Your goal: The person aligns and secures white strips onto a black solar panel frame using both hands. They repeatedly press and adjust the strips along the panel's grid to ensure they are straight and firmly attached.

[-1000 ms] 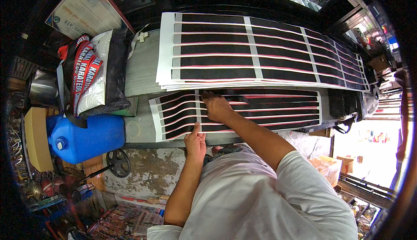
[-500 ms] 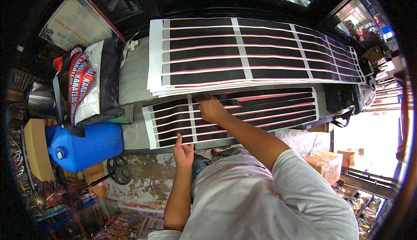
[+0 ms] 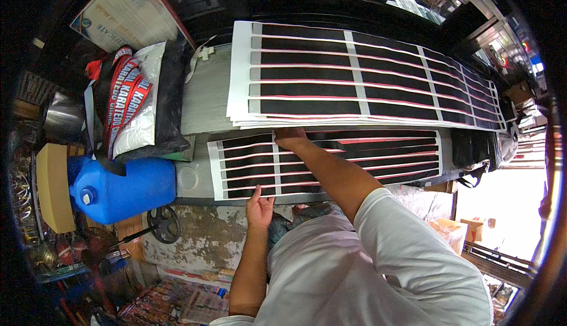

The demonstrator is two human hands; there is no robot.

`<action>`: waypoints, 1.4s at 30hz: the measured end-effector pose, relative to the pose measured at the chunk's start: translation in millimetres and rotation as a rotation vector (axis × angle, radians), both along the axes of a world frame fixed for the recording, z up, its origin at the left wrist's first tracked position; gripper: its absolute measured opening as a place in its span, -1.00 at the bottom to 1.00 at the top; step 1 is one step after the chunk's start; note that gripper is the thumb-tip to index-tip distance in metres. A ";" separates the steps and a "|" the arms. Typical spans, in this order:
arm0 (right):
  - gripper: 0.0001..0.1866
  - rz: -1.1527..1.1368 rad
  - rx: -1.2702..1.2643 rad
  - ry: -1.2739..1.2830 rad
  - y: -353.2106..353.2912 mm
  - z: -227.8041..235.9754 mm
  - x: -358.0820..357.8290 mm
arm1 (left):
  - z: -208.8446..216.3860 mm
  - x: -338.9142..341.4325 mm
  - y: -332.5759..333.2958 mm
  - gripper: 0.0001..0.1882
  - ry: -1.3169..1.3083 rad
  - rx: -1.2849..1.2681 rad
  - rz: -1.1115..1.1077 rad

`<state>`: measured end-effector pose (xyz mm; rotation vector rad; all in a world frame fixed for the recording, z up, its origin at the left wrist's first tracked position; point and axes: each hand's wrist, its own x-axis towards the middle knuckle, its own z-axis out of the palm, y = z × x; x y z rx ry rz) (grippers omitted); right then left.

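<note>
The left hand [image 3: 260, 211] is turned palm up, thumb over the near edge of the smooth, black-striped sheet [image 3: 301, 175]. The right hand [image 3: 290, 139] bends down at its far edge, forearm slanting across. I cannot tell whether either grip pinches. The sheet lies on the grey, grained table [image 3: 207, 98], beside a flat stack [image 3: 390, 81] of longer striped sheets.
</note>
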<state>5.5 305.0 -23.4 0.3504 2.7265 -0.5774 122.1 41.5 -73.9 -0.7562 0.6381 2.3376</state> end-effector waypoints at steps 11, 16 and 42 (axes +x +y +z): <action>-0.43 0.097 -0.064 -0.133 6.4 28.0 5.5 | 3.9 3.6 0.9 -0.70 0.052 0.008 0.031; -0.50 0.037 -0.062 0.081 23.6 -9.3 26.5 | 3.7 0.5 9.6 -0.70 0.046 0.010 -0.021; -0.51 -0.062 -0.003 -0.034 4.1 -16.5 9.0 | 4.0 0.7 8.1 -0.73 0.010 -0.018 -0.058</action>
